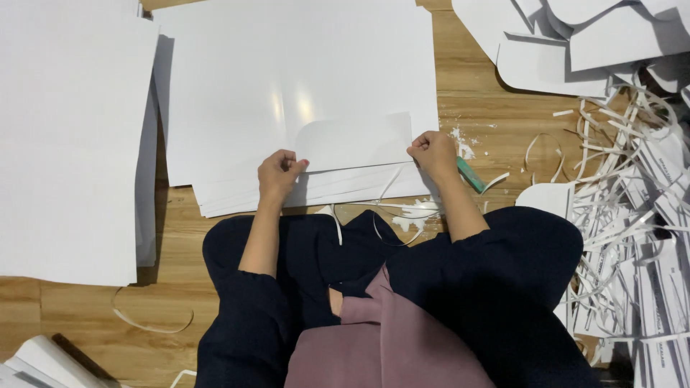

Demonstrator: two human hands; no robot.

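A small white cut card piece (pixel 356 140) with a rounded top-left corner lies on a stack of large white sheets (pixel 287 79) on the wooden floor. My left hand (pixel 279 174) is closed and pinches the piece's lower left corner. My right hand (pixel 433 153) is closed on its right edge. Both forearms reach forward over my dark-clothed crossed legs. A teal tool (pixel 471 174), partly hidden behind my right wrist, lies on the floor just right of that hand.
Another pile of big white sheets (pixel 68 136) lies at the left. Cut rounded pieces (pixel 568 43) are heaped at the top right, with a tangle of thin paper strips (pixel 632 187) at the right. Loose strips (pixel 402 208) curl near my knees.
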